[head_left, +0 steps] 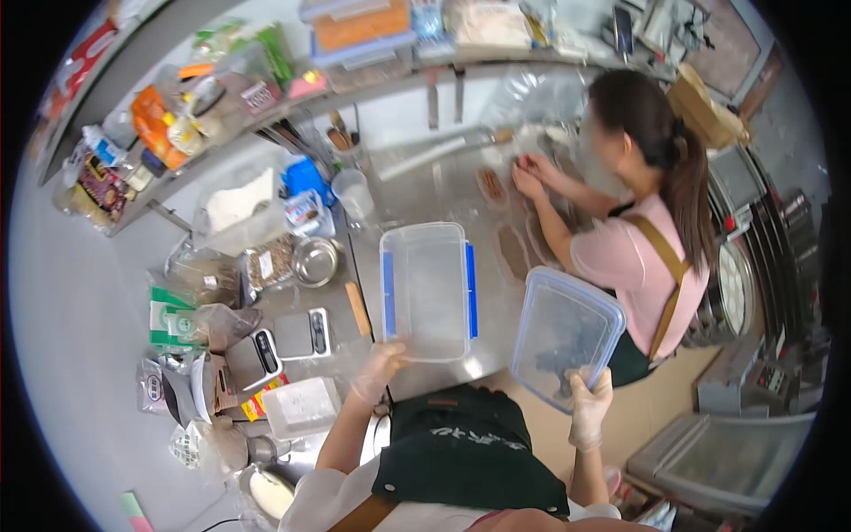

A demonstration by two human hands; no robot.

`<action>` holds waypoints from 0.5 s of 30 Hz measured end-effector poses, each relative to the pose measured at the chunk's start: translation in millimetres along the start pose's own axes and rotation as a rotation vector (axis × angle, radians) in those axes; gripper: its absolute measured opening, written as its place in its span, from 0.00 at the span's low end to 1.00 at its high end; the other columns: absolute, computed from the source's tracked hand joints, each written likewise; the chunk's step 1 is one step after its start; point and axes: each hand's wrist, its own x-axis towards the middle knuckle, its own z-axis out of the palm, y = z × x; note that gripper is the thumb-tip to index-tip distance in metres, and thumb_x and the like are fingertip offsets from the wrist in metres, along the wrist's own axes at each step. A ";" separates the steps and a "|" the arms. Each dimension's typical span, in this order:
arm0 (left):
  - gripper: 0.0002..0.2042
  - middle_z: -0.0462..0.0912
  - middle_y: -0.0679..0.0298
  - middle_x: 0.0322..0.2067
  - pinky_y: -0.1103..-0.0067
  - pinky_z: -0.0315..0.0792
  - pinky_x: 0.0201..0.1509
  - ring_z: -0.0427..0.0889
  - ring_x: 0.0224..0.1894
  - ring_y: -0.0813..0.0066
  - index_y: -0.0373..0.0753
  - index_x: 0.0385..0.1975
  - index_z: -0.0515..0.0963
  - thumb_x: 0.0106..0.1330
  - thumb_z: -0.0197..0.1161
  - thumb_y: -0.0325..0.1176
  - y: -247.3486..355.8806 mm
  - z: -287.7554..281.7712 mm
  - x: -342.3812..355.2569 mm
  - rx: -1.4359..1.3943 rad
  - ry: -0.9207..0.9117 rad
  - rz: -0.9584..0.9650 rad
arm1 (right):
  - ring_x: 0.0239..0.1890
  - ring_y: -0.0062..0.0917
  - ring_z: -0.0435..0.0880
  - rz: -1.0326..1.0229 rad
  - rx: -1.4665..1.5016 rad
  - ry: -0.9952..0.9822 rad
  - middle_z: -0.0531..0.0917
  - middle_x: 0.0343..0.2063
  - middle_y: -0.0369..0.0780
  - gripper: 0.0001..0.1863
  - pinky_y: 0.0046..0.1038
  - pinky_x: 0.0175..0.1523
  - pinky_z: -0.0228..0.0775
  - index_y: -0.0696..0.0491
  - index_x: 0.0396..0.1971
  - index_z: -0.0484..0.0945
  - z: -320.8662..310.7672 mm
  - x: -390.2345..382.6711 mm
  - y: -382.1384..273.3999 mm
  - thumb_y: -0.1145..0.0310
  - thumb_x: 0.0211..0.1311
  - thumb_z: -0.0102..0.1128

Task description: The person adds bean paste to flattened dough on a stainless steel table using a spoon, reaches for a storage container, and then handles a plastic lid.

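Observation:
A clear plastic storage box point(425, 288) with blue side clips is in front of me, over the near part of the steel table. My left hand point(381, 365), in a thin see-through glove, grips the box at its near left corner. Off to the right, my right hand point(589, 406), gloved too, holds a clear lid point(569, 332) by its lower edge. That lid has a bluish rim and is tilted, apart from the box. Its outer part hangs past the table edge, over the floor.
A co-worker point(643, 230) stands close on the right, hands over the steel table point(425, 191). Two scales point(300, 334), a metal bowl point(316, 262), a plastic tub point(301, 408) and bagged goods crowd the left. A loaded shelf point(363, 84) runs along the back.

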 end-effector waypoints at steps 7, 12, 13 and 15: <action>0.33 0.74 0.49 0.51 0.63 0.67 0.59 0.76 0.51 0.56 0.40 0.65 0.57 0.57 0.58 0.33 75.9 14.0 -19.7 -0.306 -0.161 0.200 | 0.23 0.11 0.69 -0.149 0.047 -0.140 0.73 0.23 0.31 0.09 0.17 0.29 0.65 0.53 0.28 0.68 44.0 1.9 -61.6 0.83 0.55 0.58; 0.41 0.72 0.52 0.52 0.55 0.66 0.60 0.75 0.54 0.52 0.48 0.68 0.51 0.54 0.63 0.44 163.3 25.5 -27.3 -0.182 -0.163 0.476 | 0.25 0.13 0.72 -0.233 0.057 -0.184 0.77 0.25 0.33 0.08 0.17 0.32 0.66 0.55 0.33 0.70 59.2 10.7 -92.8 0.82 0.56 0.57; 0.41 0.72 0.52 0.52 0.56 0.67 0.59 0.75 0.54 0.52 0.48 0.68 0.51 0.54 0.63 0.45 180.3 30.6 -32.3 -0.162 -0.150 0.520 | 0.27 0.14 0.74 -0.276 0.078 -0.186 0.79 0.27 0.34 0.08 0.19 0.35 0.67 0.56 0.35 0.71 59.8 16.4 -90.8 0.82 0.57 0.57; 0.41 0.72 0.55 0.52 0.58 0.70 0.56 0.75 0.53 0.54 0.48 0.67 0.52 0.54 0.64 0.48 204.0 38.6 -38.5 -0.122 -0.124 0.584 | 0.27 0.15 0.74 -0.278 0.088 -0.166 0.79 0.27 0.34 0.08 0.19 0.36 0.68 0.56 0.35 0.71 73.0 13.8 -114.5 0.82 0.57 0.57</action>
